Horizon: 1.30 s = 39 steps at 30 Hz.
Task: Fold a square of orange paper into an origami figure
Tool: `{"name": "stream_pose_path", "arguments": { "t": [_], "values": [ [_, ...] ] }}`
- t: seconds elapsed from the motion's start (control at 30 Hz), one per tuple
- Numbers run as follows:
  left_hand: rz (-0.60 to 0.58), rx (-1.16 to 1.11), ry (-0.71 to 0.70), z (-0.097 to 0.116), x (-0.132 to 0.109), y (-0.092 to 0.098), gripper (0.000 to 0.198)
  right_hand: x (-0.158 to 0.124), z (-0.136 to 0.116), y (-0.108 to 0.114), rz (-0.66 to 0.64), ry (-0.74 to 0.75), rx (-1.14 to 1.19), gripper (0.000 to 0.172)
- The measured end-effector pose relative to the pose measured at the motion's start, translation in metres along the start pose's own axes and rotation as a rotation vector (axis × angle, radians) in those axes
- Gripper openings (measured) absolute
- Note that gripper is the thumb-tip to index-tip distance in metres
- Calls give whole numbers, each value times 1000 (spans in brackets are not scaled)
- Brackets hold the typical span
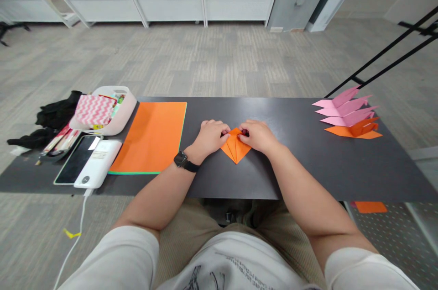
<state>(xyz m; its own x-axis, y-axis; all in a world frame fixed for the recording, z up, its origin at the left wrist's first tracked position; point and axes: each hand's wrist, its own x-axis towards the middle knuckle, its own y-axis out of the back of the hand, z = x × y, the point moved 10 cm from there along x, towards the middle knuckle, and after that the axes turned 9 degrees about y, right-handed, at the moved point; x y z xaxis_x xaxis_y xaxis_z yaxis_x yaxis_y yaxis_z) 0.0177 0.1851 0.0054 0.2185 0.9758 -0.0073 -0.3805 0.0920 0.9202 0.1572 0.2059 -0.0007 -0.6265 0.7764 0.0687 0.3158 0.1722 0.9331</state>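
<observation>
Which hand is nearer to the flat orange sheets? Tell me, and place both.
Left. The left hand is right of the flat orange sheets, at the left side of the folded orange paper; the right hand is farther right, at that paper's right side.

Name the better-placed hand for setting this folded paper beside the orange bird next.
Probably the right hand: it touches the folded paper and sits nearer the orange bird than the left hand.

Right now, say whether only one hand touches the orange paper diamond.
No, the left hand and right hand touch opposite sides of the orange paper diamond.
</observation>
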Motion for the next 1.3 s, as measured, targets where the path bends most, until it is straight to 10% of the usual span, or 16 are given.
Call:
{"name": "stream_pose_path", "arguments": {
  "t": [0.83,1.3],
  "values": [
    [142,375,-309,38,-20,4,15,-14,-32,5,4,399,-320,22],
    [146,446,-287,41,-58,-7,43,-49,-52,-2,-58,270,-458,42]
  ]
}}
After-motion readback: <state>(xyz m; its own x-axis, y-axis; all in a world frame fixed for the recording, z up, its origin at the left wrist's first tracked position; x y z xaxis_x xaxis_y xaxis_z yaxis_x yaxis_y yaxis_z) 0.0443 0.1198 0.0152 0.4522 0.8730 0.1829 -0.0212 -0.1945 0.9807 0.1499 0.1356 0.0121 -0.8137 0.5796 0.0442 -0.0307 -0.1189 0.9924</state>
